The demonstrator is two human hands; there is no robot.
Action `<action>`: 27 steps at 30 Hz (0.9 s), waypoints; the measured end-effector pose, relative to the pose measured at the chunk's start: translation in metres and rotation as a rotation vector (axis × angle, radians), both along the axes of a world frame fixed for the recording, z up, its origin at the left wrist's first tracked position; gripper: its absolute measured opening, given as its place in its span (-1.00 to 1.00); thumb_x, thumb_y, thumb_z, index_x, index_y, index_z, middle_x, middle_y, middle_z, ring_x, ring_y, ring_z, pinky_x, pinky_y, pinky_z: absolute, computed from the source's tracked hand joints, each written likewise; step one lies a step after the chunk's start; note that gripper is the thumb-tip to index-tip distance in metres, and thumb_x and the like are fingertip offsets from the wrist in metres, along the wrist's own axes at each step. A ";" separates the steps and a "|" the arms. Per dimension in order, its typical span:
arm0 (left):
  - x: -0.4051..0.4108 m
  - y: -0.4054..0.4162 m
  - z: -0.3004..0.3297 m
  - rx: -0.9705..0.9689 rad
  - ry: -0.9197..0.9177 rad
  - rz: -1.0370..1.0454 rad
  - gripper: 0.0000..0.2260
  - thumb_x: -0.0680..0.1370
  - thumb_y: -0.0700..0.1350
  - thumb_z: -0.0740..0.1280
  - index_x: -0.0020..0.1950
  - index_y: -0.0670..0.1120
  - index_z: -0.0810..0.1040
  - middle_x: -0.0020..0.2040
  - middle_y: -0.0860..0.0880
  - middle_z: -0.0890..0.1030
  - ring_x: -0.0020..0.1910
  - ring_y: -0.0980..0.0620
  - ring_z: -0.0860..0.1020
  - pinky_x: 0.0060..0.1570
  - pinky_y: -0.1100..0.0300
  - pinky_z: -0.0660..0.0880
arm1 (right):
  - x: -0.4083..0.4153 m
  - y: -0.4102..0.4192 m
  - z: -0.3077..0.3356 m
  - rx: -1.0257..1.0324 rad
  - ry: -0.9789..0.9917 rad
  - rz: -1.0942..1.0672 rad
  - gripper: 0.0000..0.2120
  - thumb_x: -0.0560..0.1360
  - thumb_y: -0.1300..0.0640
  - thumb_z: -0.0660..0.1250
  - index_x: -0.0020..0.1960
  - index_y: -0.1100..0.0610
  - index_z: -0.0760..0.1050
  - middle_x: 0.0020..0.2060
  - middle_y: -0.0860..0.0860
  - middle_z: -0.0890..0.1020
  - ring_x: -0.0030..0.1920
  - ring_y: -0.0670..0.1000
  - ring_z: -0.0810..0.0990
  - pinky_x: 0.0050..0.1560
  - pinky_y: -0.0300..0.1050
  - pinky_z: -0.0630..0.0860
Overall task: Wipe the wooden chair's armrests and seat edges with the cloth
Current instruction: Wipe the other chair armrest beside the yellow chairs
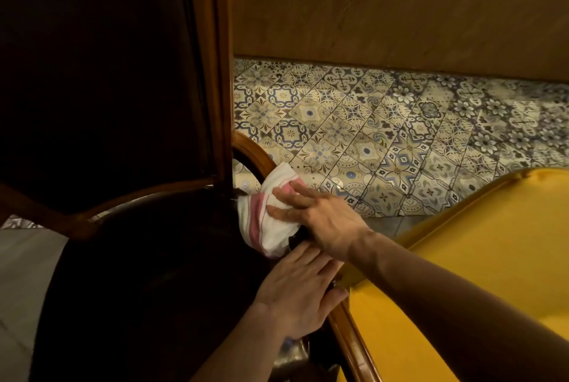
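Observation:
A wooden chair with a dark padded back and seat (138, 274) fills the left half of the view. Its curved wooden armrest (255, 157) runs down on the right side of the seat. A white cloth with pink stripes (264, 221) is wrapped over the armrest. My right hand (320, 218) presses flat on the cloth with the fingers spread. My left hand (298, 292) rests lower on the same armrest, fingers together, covering the wood below the cloth.
A yellow upholstered chair with a wooden rim (477, 274) stands close on the right, nearly touching the armrest. Patterned floor tiles (400, 135) lie beyond, ending at a brown wooden wall panel (400, 6). Grey floor (24, 274) shows at the lower left.

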State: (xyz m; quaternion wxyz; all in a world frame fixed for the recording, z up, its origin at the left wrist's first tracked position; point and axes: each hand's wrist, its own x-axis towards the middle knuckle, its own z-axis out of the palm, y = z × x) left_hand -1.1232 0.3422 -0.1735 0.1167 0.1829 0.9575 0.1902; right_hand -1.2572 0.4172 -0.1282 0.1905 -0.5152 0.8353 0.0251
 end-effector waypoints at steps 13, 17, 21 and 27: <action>0.024 -0.024 0.038 0.225 0.224 0.287 -0.85 0.59 0.19 0.22 0.08 0.17 0.47 0.07 0.20 0.55 0.09 0.19 0.47 0.12 0.23 0.47 | 0.023 0.019 0.034 -0.060 -0.199 -0.247 -0.57 0.51 0.09 0.30 0.36 -0.18 0.44 0.36 -0.04 0.52 0.31 0.05 0.50 0.24 -0.03 0.44; 0.017 -0.051 0.055 0.149 0.214 0.493 -0.62 0.44 0.28 0.36 0.14 0.19 0.35 0.13 0.18 0.45 0.10 0.14 0.43 0.11 0.24 0.38 | 0.035 0.030 0.047 -0.125 -0.186 -0.324 -0.60 0.46 0.23 0.32 0.23 -0.09 0.41 0.01 0.02 0.61 -0.02 0.10 0.58 -0.18 -0.12 0.32; 0.009 -0.068 0.091 0.161 0.059 0.429 -0.53 0.39 0.31 0.40 0.21 0.21 0.37 0.13 0.22 0.43 0.11 0.16 0.43 0.08 0.17 0.42 | 0.044 0.039 0.086 -0.229 -0.227 -0.393 -0.63 0.44 0.26 0.32 0.13 -0.08 0.34 -0.14 -0.08 0.55 -0.19 -0.01 0.46 -0.22 -0.15 0.25; -0.002 -0.081 0.171 0.165 0.015 0.302 -0.73 0.52 0.03 0.35 0.20 0.23 0.46 0.04 0.20 0.63 0.03 0.09 0.59 -0.05 0.06 0.53 | 0.061 0.052 0.164 -0.397 -0.405 -0.466 -0.70 0.47 0.21 0.36 0.13 -0.03 0.42 -0.12 -0.02 0.62 -0.14 0.02 0.54 -0.16 -0.04 0.46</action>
